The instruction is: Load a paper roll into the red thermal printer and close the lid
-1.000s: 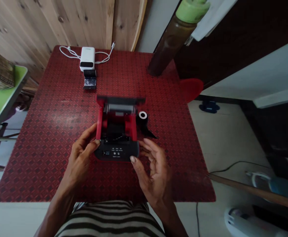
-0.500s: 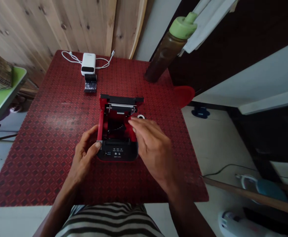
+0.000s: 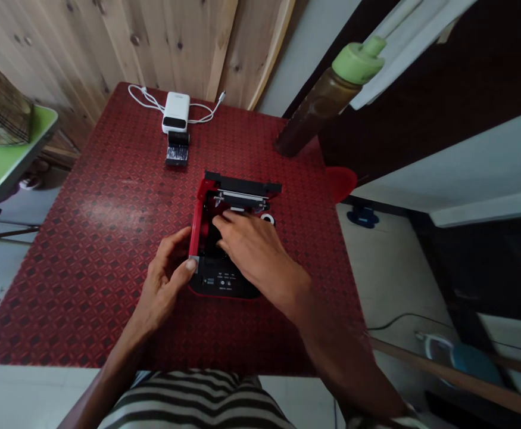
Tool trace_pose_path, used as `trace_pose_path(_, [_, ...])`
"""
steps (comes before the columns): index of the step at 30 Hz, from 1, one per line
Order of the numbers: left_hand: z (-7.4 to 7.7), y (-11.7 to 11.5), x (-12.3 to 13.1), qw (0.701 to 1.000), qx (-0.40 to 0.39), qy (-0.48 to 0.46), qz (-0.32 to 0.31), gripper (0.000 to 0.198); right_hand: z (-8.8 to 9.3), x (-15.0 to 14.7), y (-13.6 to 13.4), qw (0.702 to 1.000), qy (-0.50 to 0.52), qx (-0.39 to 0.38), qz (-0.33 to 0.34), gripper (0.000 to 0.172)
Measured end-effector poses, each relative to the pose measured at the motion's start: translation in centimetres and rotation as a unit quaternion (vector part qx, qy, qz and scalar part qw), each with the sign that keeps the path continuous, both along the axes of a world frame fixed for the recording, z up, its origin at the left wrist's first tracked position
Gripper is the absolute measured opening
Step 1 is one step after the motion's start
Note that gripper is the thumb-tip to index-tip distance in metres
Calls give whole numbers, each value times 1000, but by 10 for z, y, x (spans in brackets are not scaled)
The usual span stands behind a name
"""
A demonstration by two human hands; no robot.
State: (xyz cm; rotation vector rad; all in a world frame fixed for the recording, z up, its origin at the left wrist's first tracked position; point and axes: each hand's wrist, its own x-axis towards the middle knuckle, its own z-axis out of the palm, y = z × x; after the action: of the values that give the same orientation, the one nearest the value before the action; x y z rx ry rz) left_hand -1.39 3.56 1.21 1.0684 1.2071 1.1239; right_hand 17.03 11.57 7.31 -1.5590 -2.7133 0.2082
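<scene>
A small red and black printer point(image 3: 224, 289) stands on the table with its lid point(image 3: 245, 185) raised and its inner bay showing. My left hand point(image 3: 164, 280) grips the left side of the printer, thumb on the front corner and fingers along the outer wall. Above the open bay, my right hand point(image 3: 255, 244) reaches in with its fingers bent and drawn together. Whatever its fingertips touch inside is hidden by the hand. Just right of the bay, partly behind my right hand, lies a white paper roll point(image 3: 267, 219).
The red patterned table point(image 3: 86, 268) holds a white power bank point(image 3: 177, 108) with a white cable, and a black-and-silver piece point(image 3: 177, 150) in front of it. A brown bottle point(image 3: 314, 107) with a green lid stands at the back right. A green table point(image 3: 14, 143) is at left.
My right hand has moved from the bay's right edge to inside it, covering the dark strip seen there before. My left hand keeps its hold. The whole view has shifted slightly.
</scene>
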Motion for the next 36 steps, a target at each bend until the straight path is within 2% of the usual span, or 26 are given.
trace_pose_path(6, [1,1,-1,1000,1,0,-2,59,0,-8,10,999,-25,-15,13,28])
trace_pose_path(11, [1,1,0,1000,-2,4,-4,58,10,-3,-5,1000,-17,7,-6,27])
trace_pose_path(13, [2,1,0,1000,-2,2,-3,58,15,4,-17,998,30,48,-6,21])
trace_pose_path(16, [3,0,0,1000,-10,8,0,57,26,31,-39,980,171,102,-25,19])
trace_pose_path(18, [2,-1,-1,1000,-13,12,0,59,30,58,-54,956,276,82,-55,22])
trace_pose_path(20, [0,-2,-1,1000,-11,18,-1,62,28,87,-70,930,347,33,-117,25])
trace_pose_path(23, [-4,-3,-2,999,2,50,5,67,8,118,-95,886,403,-47,-223,23])
trace_pose_path(26, [-8,-3,-2,996,16,84,16,68,-25,123,-113,855,424,-113,-277,21])
trace_pose_path(29, [-13,-3,-3,994,23,101,19,69,-55,109,-118,862,431,-105,-246,21])
trace_pose_path(31, [-16,-3,-3,994,26,106,22,70,-70,99,-114,871,431,-86,-220,27])
trace_pose_path(36, [-17,-4,-4,992,31,116,31,74,-88,88,-98,875,439,-68,-194,40])
